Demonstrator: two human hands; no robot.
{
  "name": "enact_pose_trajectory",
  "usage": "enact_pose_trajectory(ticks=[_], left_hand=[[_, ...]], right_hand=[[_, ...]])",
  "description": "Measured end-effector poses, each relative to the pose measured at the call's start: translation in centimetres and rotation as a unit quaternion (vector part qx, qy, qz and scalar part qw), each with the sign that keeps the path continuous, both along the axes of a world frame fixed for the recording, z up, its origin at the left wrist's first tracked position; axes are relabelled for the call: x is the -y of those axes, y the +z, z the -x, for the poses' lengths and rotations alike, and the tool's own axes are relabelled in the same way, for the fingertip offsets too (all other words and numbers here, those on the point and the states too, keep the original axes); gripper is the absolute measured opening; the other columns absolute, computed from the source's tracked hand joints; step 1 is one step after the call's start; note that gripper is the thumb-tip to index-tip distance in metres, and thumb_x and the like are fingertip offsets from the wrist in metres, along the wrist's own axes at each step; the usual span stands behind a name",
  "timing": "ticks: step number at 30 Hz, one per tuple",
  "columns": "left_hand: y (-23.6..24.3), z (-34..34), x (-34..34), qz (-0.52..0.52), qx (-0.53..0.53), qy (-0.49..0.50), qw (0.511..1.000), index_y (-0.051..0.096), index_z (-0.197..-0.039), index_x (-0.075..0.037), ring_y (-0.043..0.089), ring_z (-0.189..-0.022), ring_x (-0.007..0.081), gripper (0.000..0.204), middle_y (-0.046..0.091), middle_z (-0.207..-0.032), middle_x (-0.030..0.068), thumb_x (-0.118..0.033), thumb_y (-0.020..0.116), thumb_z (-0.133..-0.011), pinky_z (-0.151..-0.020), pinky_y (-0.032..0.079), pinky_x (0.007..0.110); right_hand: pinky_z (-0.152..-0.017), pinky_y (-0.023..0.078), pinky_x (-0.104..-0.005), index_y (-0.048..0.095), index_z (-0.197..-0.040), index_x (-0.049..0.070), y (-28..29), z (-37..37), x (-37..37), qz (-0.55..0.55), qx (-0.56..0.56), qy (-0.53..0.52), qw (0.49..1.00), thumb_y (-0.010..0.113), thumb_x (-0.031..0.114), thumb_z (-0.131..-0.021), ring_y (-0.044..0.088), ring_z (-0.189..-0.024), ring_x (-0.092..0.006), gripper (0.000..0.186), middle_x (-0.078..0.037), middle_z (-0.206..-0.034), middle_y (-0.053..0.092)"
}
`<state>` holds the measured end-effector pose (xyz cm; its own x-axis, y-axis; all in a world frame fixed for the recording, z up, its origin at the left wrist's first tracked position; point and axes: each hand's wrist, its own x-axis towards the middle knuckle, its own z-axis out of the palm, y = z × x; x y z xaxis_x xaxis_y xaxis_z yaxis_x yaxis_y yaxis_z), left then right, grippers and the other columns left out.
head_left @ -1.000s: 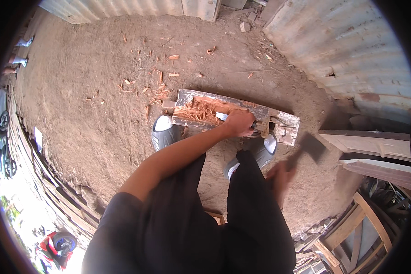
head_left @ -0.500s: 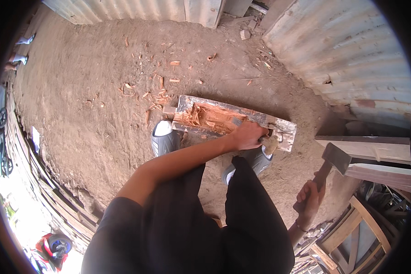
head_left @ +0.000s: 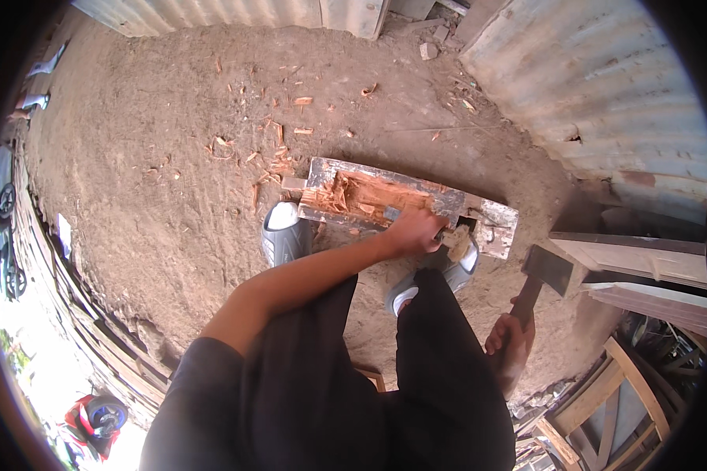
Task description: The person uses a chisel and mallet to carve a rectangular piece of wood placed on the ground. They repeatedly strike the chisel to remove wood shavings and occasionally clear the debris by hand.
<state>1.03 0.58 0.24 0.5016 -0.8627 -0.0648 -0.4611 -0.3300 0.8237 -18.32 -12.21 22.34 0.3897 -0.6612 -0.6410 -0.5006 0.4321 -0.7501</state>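
The hatchet-like tool (head_left: 550, 270) has moved leftward, right fingers (head_left: 496, 336) round its handle (head_left: 528, 298) (left fingers (head_left: 423, 224) grip a chisel (head_left: 391, 213)).

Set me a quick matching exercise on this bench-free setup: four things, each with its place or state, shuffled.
Things:
1. chisel
2. square-headed tool
3. wood chips
4. board

Places or states:
A. scattered on the ground
B. gouged, orange inside
C. in the right hand
D. in the left hand

Pairs: 1-D, 2-C, 3-A, 4-B
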Motion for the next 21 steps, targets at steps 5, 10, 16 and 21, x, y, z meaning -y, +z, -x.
enact_pose_trajectory(ticks=[5,10,16,21], left_hand=[[0.4,-1.3,0.4,-0.034,0.009,-0.023,0.999,0.073,-0.099,-0.006,0.072,-0.079,0.0369,0.032,0.072,-0.083,0.0181,-0.026,0.073,-0.074,-0.074,0.057,0.049],[-0.6,-1.2,-0.2,-0.051,0.004,-0.022,0.998,0.071,-0.089,-0.004,0.072,-0.081,0.0398,0.032,0.072,-0.082,0.0217,-0.034,0.075,-0.078,-0.076,0.057,0.051],[-0.8,-2.1,-2.2,-0.083,0.034,0.028,0.996,0.071,-0.098,-0.005,0.073,-0.085,0.0392,0.033,0.073,-0.085,0.0207,-0.032,0.075,-0.079,-0.077,0.057,0.05],[0.6,-3.2,-2.7,-0.088,0.015,0.056,0.994,0.069,-0.096,-0.006,0.073,-0.082,0.038,0.031,0.072,-0.081,0.0198,-0.03,0.075,-0.077,-0.074,0.057,0.049]], right_hand=[[-0.035,0.037,-0.0267,0.045,-0.128,0.004,0.3,-0.1,0.7,0.016,0.003,0.017,1.0,0.056,0.008,-0.09,0.042,-0.041,-0.0107,0.04,-0.002,-0.064,0.044],[-0.035,0.037,-0.0263,0.045,-0.129,0.003,0.1,-0.5,1.6,0.04,0.003,0.025,0.999,0.055,0.008,-0.09,0.043,-0.041,-0.0106,0.041,-0.002,-0.063,0.043],[-0.035,0.035,-0.0244,0.044,-0.132,0.006,-1.8,-1.4,0.8,0.063,-0.003,0.012,0.998,0.058,0.01,-0.093,0.039,-0.042,-0.0077,0.042,-0.001,-0.067,0.043],[-0.042,0.043,-0.0268,0.045,-0.138,-0.003,-10.9,-1.1,-0.2,0.331,-0.002,0.331,0.884,0.059,0.005,-0.089,0.054,-0.05,-0.014,0.052,-0.005,-0.074,0.055]])
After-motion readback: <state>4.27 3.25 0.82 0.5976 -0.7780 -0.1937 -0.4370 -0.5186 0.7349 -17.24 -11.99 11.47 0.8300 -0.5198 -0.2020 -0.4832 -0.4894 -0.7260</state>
